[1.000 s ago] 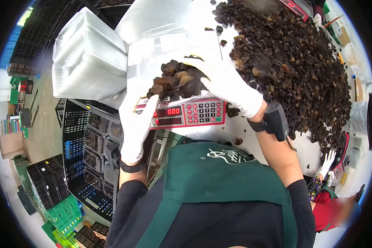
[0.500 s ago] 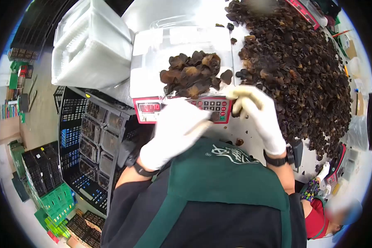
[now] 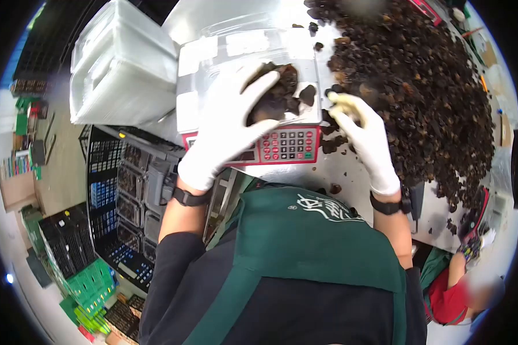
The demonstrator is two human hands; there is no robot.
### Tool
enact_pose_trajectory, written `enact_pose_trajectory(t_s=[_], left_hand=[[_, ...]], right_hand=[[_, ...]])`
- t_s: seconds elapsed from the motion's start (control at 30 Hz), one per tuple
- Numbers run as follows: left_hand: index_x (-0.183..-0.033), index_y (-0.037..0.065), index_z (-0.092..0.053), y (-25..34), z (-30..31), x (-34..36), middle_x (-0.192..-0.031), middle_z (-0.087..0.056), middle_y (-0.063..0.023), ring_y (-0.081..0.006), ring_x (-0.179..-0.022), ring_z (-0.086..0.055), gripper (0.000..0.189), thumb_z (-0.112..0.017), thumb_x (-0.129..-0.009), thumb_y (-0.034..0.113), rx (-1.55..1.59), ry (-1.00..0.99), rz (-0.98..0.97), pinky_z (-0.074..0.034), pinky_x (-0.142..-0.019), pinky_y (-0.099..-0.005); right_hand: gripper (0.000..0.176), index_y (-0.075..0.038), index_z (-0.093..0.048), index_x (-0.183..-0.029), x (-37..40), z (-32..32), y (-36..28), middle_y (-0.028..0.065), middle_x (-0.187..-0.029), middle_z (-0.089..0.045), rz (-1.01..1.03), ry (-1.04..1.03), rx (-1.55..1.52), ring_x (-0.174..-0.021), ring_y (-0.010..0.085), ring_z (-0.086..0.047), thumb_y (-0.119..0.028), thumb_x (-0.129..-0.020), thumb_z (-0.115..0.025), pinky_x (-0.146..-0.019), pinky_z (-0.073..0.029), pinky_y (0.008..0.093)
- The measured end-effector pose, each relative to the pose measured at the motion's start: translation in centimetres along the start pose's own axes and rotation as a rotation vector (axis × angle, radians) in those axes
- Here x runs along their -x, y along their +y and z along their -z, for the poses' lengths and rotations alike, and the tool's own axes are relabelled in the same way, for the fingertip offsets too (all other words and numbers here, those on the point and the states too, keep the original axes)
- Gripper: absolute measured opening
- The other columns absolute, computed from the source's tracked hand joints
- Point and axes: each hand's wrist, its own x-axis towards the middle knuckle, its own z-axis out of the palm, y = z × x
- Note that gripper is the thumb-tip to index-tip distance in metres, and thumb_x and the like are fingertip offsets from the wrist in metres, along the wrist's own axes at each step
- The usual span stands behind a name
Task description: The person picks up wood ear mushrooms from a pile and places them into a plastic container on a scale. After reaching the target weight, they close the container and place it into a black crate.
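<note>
Dark clump between spread fingers of left hand; fingers of right hand curled; both holds unclear.

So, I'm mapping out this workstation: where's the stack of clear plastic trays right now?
In the head view, the stack of clear plastic trays stands at the upper left, immediately left of the red-edged scale and beyond the black crate.

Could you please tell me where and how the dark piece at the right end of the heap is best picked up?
I would pinch the dark piece by its right edge, coming from the right: it is small, and that side faces the right hand, while the left hand partly covers the heap on its other side.
</note>
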Motion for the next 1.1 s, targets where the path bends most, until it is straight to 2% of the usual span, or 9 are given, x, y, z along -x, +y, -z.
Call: enact_pose_trajectory(t_s=[0.23, 0.4, 0.53, 0.63, 0.67, 0.77, 0.97, 1.0, 1.1], left_hand=[[-0.140, 0.009, -0.057, -1.5, -0.5, -0.2, -0.143, -0.053, -0.0172, -0.0374, -0.134, -0.048, 0.079, -0.086, -0.067, 0.020, 0.001, -0.002, 0.091, -0.039, -0.113, -0.0465], [-0.134, 0.005, -0.060, -3.9, 1.6, -0.5, -0.135, -0.058, -0.0189, -0.0356, -0.127, -0.056, 0.060, -0.081, -0.080, 0.022, 0.080, 0.252, 0.199, -0.046, -0.106, -0.0423], [-0.131, 0.005, -0.061, -9.6, 2.2, -2.7, -0.130, -0.061, -0.0209, -0.0368, -0.116, -0.062, 0.048, -0.072, -0.089, 0.026, -0.159, 0.390, 0.415, -0.050, -0.100, -0.0408], [-0.143, 0.002, -0.050, -11.0, 1.9, -5.0, -0.122, -0.064, -0.0198, -0.0265, -0.106, -0.065, 0.058, -0.069, -0.092, 0.024, -0.406, 0.098, 0.536, -0.052, -0.093, -0.0367], [-0.145, 0.000, -0.046, -13.3, 0.5, -5.3, -0.106, -0.068, -0.0171, -0.0230, -0.095, -0.066, 0.065, -0.072, -0.091, 0.024, -0.282, 0.130, 0.584, -0.052, -0.089, -0.0328], [-0.146, 0.000, -0.045, -12.4, -0.1, -4.8, -0.101, -0.068, -0.0129, -0.0177, -0.093, -0.064, 0.063, -0.071, -0.091, 0.015, 0.073, 0.479, 0.496, -0.052, -0.087, -0.0306], [-0.127, 0.006, -0.066, -7.4, 3.2, -1.0, -0.120, -0.067, -0.0072, -0.0148, -0.099, -0.063, 0.037, -0.064, -0.090, 0.001, 0.367, 0.439, 0.431, -0.050, -0.089, -0.0296], [-0.126, 0.006, -0.066, -6.8, 3.5, -0.4, -0.121, -0.067, -0.0073, -0.0149, -0.101, -0.063, 0.037, -0.064, -0.089, 0.001, 0.384, 0.432, 0.421, -0.050, -0.091, -0.0294], [-0.126, 0.005, -0.067, -5.2, 3.7, 1.4, -0.124, -0.067, -0.0087, -0.0187, -0.114, -0.062, 0.036, -0.056, -0.091, 0.000, 0.437, 0.386, 0.371, -0.046, -0.100, -0.0320]], right_hand=[[0.026, -0.008, -0.070, -0.109, -4.0, -4.0, -0.4, 0.0081, -0.095, -0.063, 0.561, 0.078, 0.320, -0.080, 0.0217, -0.062, -0.013, -0.084, -0.075, -0.073, -0.051, 0.0308], [0.015, -0.008, -0.072, -0.098, -4.4, -4.7, -0.8, 0.0080, -0.097, -0.063, 0.740, 0.201, 0.445, -0.083, 0.0262, -0.065, -0.010, -0.083, -0.073, -0.071, -0.054, 0.0345], [0.015, -0.007, -0.072, -0.098, -4.4, -5.5, -2.1, 0.0066, -0.097, -0.065, 0.700, 0.071, 0.582, -0.083, 0.0239, -0.066, -0.011, -0.084, -0.072, -0.072, -0.054, 0.0337], [0.016, -0.008, -0.072, -0.099, -4.2, -5.9, -2.0, 0.0063, -0.095, -0.065, 0.709, 0.011, 0.628, -0.083, 0.0229, -0.066, -0.012, -0.084, -0.073, -0.072, -0.054, 0.0332], [0.017, -0.008, -0.072, -0.100, -4.2, -5.7, -2.0, 0.0063, -0.094, -0.065, 0.728, 0.016, 0.573, -0.084, 0.0229, -0.066, -0.012, -0.083, -0.073, -0.073, -0.054, 0.0330], [0.014, -0.008, -0.073, -0.097, -3.8, -4.6, -1.8, 0.0069, -0.092, -0.066, 0.699, 0.053, 0.418, -0.084, 0.0237, -0.066, -0.010, -0.083, -0.073, -0.073, -0.054, 0.0336], [0.017, -0.007, -0.074, -0.097, -2.3, -4.1, -2.9, 0.0118, -0.100, -0.070, 0.733, 0.034, 0.339, -0.087, 0.0265, -0.069, -0.002, -0.081, -0.074, -0.074, -0.057, 0.0351], [0.015, -0.007, -0.075, -0.096, -2.3, -4.9, -2.2, 0.0115, -0.100, -0.071, 0.886, -0.018, 0.382, -0.088, 0.0268, -0.070, -0.005, -0.081, -0.075, -0.073, -0.058, 0.0350], [0.023, -0.006, -0.071, -0.110, -1.6, -7.0, -3.1, 0.0089, -0.102, -0.067, 0.804, -0.271, 0.497, -0.090, 0.0247, -0.064, -0.016, -0.089, -0.068, -0.081, -0.052, 0.0373]])
